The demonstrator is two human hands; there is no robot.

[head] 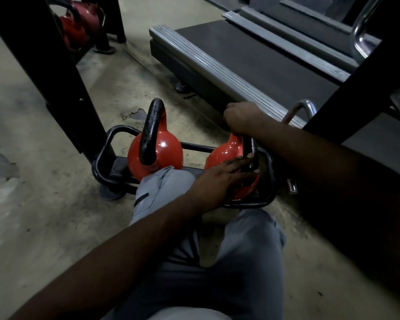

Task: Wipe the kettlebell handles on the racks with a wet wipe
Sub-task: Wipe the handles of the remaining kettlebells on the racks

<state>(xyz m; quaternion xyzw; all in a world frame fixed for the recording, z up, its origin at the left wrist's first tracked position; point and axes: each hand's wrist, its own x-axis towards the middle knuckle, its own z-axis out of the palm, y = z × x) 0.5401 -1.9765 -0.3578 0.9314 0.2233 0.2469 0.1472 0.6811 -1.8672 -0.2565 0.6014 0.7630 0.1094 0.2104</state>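
Two red kettlebells with black handles sit on a low black rack [102, 155] on the floor. The left kettlebell [156, 148] stands free, its handle upright. My right hand [243, 117] grips the top of the handle of the right kettlebell [226, 153]. My left hand [219, 181] lies flat on that kettlebell's body with straight fingers, the fingertips touching the handle's lower part. No wet wipe shows; whether one is inside my right fist is hidden.
A treadmill deck [252, 65] with a ribbed grey side rail runs behind the rack. A black upright post [51, 65] stands at the left, with more red kettlebells [76, 26] behind it. My knees in grey trousers [164, 188] press close to the rack.
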